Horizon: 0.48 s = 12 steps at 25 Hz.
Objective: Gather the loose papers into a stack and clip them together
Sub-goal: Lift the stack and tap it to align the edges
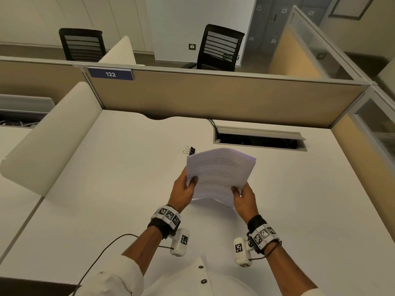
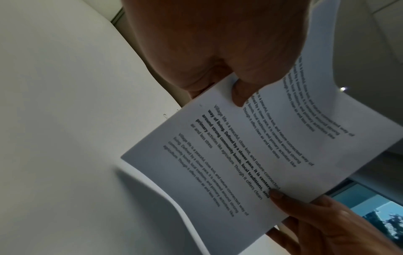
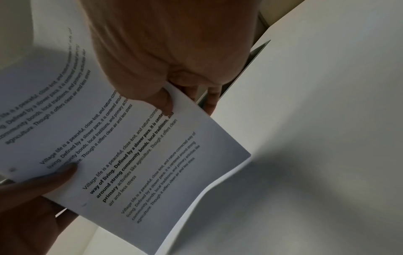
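A stack of white printed papers (image 1: 220,174) is held tilted above the white desk (image 1: 119,189), its near edge bowed down toward the desktop. My left hand (image 1: 183,190) grips the stack's left edge, thumb on the top sheet. My right hand (image 1: 243,196) grips the right edge the same way. In the left wrist view the papers (image 2: 250,155) show paragraphs of text under my left thumb (image 2: 238,94). The right wrist view has the papers (image 3: 139,155) with my right thumb (image 3: 165,101) on top. A black binder clip (image 1: 190,150) lies on the desk just beyond the stack's far left corner.
A beige partition (image 1: 213,97) with a blue "122" sign closes the desk's far side. An open cable tray (image 1: 258,138) is cut into the desk at the back right. A rounded white divider (image 1: 49,142) stands on the left. A thin cable (image 1: 102,251) trails from my left wrist.
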{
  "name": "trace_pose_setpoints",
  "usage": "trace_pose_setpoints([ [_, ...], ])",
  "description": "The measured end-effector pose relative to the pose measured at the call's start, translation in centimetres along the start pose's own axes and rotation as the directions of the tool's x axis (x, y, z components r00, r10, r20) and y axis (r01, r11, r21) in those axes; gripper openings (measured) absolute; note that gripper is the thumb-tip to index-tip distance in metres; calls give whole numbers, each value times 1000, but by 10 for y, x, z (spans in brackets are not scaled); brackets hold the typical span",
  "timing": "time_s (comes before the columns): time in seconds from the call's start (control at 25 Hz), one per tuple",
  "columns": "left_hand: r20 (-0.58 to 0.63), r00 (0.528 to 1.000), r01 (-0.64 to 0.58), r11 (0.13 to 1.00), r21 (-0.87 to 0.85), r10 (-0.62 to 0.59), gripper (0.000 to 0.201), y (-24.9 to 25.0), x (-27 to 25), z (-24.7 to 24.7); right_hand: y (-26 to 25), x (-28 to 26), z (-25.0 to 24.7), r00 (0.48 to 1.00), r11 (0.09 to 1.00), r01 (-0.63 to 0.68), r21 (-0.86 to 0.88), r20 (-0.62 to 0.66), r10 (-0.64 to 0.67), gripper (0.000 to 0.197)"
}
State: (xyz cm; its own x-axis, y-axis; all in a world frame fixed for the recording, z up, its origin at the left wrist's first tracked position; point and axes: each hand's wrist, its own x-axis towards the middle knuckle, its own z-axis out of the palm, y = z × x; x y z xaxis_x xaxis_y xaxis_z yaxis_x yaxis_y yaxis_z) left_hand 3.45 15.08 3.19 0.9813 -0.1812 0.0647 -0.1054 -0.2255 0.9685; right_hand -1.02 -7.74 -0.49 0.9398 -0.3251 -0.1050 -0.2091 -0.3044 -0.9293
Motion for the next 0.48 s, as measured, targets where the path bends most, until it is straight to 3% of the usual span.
trace_pose_setpoints([
  [0.08, 9, 1000, -4, 1000, 1, 4, 38, -2, 3, 1, 0, 5, -2, 1000, 1000, -4, 1, 6, 4, 37],
  [0.24, 53, 996, 63, 998, 25, -65, 37, -22, 1, -1, 11, 11, -3, 981, 985, -101, -139, 150, 122, 52],
  [0.48, 45, 992, 113, 993, 9, -114, 33, -20, 12, -9, 6, 14, -11, 990, 975, -40, -219, 122, 68, 32],
])
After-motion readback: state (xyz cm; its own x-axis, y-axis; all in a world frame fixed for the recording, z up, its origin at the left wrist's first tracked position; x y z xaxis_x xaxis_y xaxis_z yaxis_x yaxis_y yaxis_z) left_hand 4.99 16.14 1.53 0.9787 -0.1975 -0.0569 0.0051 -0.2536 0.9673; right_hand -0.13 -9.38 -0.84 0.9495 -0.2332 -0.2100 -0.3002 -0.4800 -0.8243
